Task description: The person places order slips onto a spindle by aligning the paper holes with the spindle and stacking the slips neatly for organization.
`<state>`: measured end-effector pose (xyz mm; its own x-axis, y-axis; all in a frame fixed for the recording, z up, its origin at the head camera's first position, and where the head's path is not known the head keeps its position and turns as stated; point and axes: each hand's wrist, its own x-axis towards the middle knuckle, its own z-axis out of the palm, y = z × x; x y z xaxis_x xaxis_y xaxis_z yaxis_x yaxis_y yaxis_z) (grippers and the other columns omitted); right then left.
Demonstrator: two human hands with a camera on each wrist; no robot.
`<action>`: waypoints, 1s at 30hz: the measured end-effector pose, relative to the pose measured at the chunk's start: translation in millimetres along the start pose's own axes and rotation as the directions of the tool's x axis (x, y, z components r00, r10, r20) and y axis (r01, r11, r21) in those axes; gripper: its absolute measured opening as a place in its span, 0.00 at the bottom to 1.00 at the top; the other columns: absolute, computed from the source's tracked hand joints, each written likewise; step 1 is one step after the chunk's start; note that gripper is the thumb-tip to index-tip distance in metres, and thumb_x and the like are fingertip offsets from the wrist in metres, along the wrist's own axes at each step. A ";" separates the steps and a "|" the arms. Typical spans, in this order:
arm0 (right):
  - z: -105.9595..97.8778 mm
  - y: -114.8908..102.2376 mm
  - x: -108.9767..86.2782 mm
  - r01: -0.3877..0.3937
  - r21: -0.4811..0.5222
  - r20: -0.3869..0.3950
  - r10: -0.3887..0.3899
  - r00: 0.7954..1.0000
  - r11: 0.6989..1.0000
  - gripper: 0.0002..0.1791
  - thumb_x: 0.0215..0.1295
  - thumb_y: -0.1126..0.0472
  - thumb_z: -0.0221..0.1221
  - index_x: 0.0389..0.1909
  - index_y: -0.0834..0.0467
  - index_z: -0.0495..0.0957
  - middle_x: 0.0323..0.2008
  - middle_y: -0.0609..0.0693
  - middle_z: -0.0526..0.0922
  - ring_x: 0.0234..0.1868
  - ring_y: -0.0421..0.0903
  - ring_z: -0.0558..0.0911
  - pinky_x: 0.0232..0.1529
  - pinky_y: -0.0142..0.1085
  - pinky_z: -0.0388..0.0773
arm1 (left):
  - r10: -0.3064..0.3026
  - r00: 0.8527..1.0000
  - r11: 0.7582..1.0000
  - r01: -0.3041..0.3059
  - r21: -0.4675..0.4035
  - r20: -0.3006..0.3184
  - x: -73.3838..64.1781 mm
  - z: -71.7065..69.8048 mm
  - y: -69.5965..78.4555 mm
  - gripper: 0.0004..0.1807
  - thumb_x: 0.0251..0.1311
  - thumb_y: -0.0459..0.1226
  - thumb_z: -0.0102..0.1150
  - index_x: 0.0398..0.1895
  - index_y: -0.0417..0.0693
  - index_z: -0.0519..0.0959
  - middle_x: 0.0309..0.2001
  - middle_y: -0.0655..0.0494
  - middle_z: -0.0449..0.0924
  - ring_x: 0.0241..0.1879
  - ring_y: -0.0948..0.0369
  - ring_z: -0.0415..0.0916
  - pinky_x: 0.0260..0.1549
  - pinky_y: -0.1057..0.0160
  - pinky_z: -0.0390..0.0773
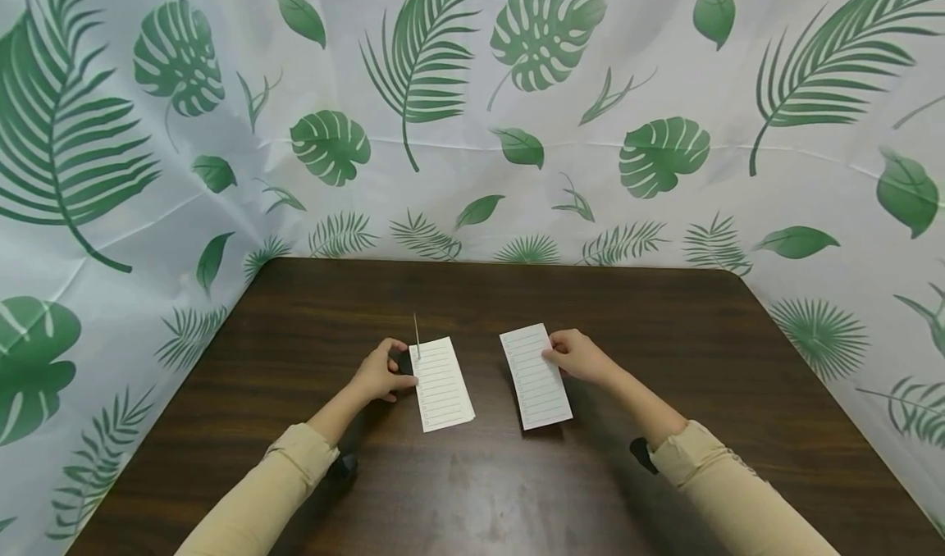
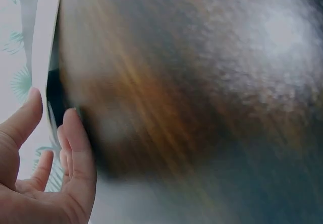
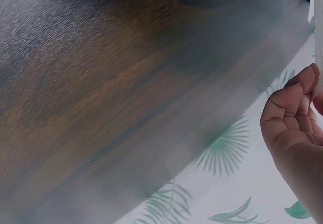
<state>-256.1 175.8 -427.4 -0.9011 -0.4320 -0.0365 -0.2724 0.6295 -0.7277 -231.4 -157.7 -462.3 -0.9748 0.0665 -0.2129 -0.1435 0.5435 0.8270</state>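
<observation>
A stack of white lined note sheets (image 1: pixel 443 384) lies left of centre on the table in the head view. A thin metal bill spike (image 1: pixel 417 334) rises through its upper left corner, its black base (image 1: pixel 404 362) partly hidden under the sheets. My left hand (image 1: pixel 380 374) holds the base from the left, thumb by the sheets' edge. In the left wrist view, fingers (image 2: pixel 75 138) lie against the black base (image 2: pixel 56 98). My right hand (image 1: pixel 579 356) pinches the right edge of one loose lined sheet (image 1: pixel 535 380), tilted above the table, apart from the stack.
The dark wood-grain table (image 1: pixel 487 490) reaches back to a white curtain (image 1: pixel 458 195) printed with green leaves, which also hangs at both sides. Black straps (image 1: pixel 644 455) sit at both wrists, below the rolled sleeves (image 1: pixel 694 458).
</observation>
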 end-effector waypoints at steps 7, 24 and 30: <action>4.1 -11.6 -1.6 0.026 0.024 0.012 -0.026 1.000 0.999 0.07 0.64 0.70 0.53 0.27 0.69 0.73 0.16 0.48 0.73 0.16 0.38 0.66 0.16 0.27 0.63 | 0.053 0.998 0.999 -0.052 0.008 -0.040 -9.2 0.6 2.0 0.23 0.59 0.33 0.61 0.56 0.38 0.66 0.30 0.50 0.67 0.21 0.61 0.69 0.18 0.62 0.83; 18.4 -35.2 1.2 0.021 0.157 0.010 -0.022 1.000 0.987 0.08 0.66 0.68 0.53 0.32 0.71 0.75 0.17 0.48 0.74 0.16 0.40 0.65 0.16 0.27 0.59 | 0.200 0.975 0.974 -0.187 -0.128 0.094 -23.5 26.1 39.4 0.16 0.67 0.36 0.51 0.49 0.31 0.74 0.33 0.35 0.77 0.18 0.62 0.70 0.14 0.63 0.81; 22.4 -44.6 2.2 0.015 0.196 0.023 -0.019 1.000 0.980 0.08 0.66 0.68 0.52 0.33 0.71 0.74 0.17 0.47 0.73 0.16 0.41 0.67 0.16 0.27 0.60 | 0.246 0.958 0.960 -0.220 -0.172 0.146 -23.2 36.4 52.5 0.17 0.68 0.37 0.50 0.49 0.30 0.74 0.36 0.32 0.77 0.21 0.62 0.71 0.17 0.63 0.83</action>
<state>-238.3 132.2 -410.3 -0.8878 -0.4586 -0.0377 -0.2140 0.4841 -0.8484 -210.1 -100.3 -432.9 -0.9445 0.3194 -0.0764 0.0478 0.3637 0.9303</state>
